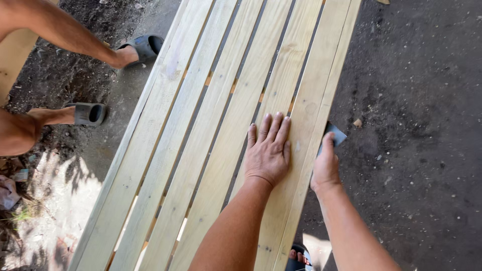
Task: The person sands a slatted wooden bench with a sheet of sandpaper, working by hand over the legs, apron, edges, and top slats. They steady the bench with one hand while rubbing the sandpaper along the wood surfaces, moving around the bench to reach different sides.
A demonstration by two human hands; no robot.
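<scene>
A pale wooden slatted frame [201,125] runs from bottom left to top right across the head view. My left hand [268,150] lies flat, palm down, on one of its right-hand slats, fingers together and pointing up the boards. At the frame's right edge my right hand [325,165] presses a small dark sheet of sandpaper [335,133] against the side of the outermost slat. Only a corner of the sheet shows past my fingers.
Dark dirt ground [416,125] lies right of the frame. On the left another person's bare legs stand in grey slide sandals [145,47] [89,114]. A wooden board [12,55] is at the far left. My own sandalled foot [300,257] shows below.
</scene>
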